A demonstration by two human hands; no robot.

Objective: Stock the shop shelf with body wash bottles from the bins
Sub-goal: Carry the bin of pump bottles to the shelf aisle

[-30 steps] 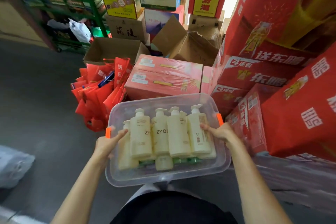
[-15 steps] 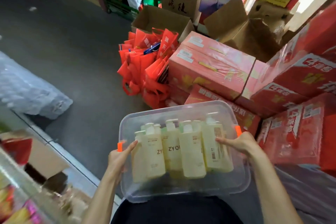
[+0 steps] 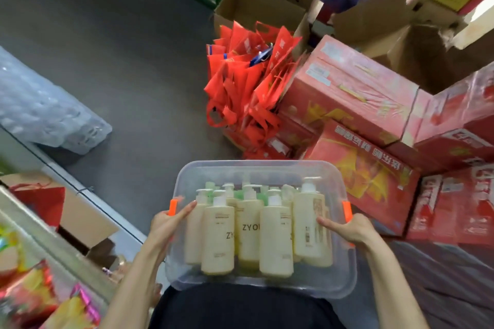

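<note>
Where the person stands on the grey floor (image 3: 120, 48), a clear plastic bin (image 3: 267, 287) is held in front of the waist, one hand at each short side. The left hand (image 3: 167, 224) grips the left rim just beside an orange latch (image 3: 173, 207), thumb laid over the edge, the other fingers hidden under it. The right hand (image 3: 347, 230) is clamped on the right rim the same way, its thumb reaching inside to the nearest bottle. Cream body wash bottles (image 3: 217, 238) with white pump tops fill the bin, packed side by side. Red cartons (image 3: 361, 104) are stacked to the right, with red bags (image 3: 246, 83) heaped beside them. A shelf (image 3: 53, 248) of bright packets runs along the lower left.
</note>
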